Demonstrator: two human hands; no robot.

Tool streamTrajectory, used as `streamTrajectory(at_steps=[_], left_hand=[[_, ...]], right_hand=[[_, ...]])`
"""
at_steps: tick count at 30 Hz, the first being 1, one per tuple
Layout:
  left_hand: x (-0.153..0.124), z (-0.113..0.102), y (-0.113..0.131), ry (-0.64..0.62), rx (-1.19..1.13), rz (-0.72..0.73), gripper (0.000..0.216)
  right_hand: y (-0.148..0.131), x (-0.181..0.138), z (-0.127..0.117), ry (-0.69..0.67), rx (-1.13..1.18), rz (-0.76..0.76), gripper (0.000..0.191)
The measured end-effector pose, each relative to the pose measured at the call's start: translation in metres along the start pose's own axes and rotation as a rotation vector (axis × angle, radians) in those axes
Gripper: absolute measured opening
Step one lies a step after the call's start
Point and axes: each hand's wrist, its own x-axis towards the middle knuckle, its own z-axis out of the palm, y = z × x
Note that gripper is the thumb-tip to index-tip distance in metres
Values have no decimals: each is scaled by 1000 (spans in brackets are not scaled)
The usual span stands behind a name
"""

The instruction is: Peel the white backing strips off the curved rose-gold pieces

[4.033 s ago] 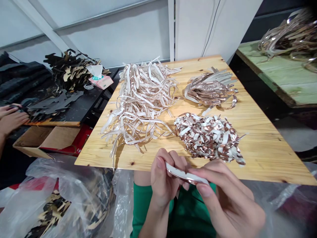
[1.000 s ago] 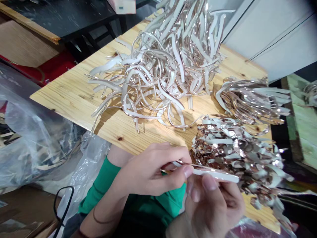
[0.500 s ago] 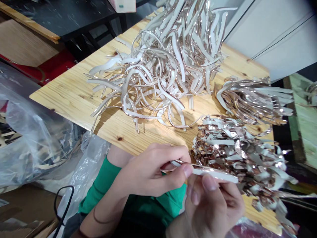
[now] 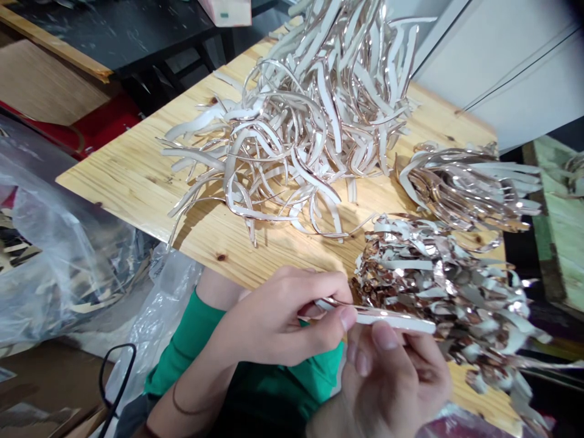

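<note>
Both hands hold one white strip with a shiny rose-gold face (image 4: pixel 392 319) in front of my green top, just before the near edge of the wooden table (image 4: pixel 128 176). My left hand (image 4: pixel 283 316) pinches its left end between thumb and fingers. My right hand (image 4: pixel 392 377) grips the strip from below, thumb on top. Right beside the hands lies a heap of short shiny scraps (image 4: pixel 438 280). A big tangle of long white strips (image 4: pixel 301 121) covers the table's middle.
A smaller bundle of shiny strips (image 4: pixel 469 182) lies at the table's far right. A clear plastic bag with scraps (image 4: pixel 64 255) hangs at the left below the table. A black table (image 4: pixel 114 30) and a pink tissue box (image 4: pixel 225 9) stand behind. A green bench (image 4: pixel 556 231) is at the right.
Since four seconds ago the view has swung closer and to the left. Over the last second the hands and the strip have barely shifted.
</note>
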Motion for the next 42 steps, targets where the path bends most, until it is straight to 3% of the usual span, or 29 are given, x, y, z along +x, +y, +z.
streamTrajectory(at_steps=[9, 22, 26, 29, 31, 32, 34, 37, 39, 42], left_hand=[[0, -1, -2, 8, -12, 20, 25], [-5, 0, -2, 11, -103, -53, 39], [-5, 1, 1, 19, -97, -66, 42], [-6, 2, 1, 47, -53, 17, 36], [-8, 2, 0, 66, -29, 84, 32], [-9, 2, -1, 76, -20, 105, 32], [-11, 0, -3, 93, -5, 121, 36], [-13, -3, -5, 88, 21, 121, 39], [-14, -4, -6, 74, 24, 132, 35], [-16, -6, -6, 40, 18, 135, 34]], right_hand=[[5, -2, -3, 29, -44, 17, 21], [3, -4, -3, -50, -11, -7, 21], [-2, -8, 7, 65, 40, 73, 23], [-4, -9, 9, 107, 26, 149, 24], [-4, -7, 5, 72, -43, 144, 9], [-4, -5, 2, 49, -89, 114, 10], [-3, 0, -6, -30, -202, -8, 38], [-6, 5, -18, -240, -356, -171, 41], [-9, 6, -22, -346, -394, -168, 36], [-14, 7, -26, -380, -381, -134, 29]])
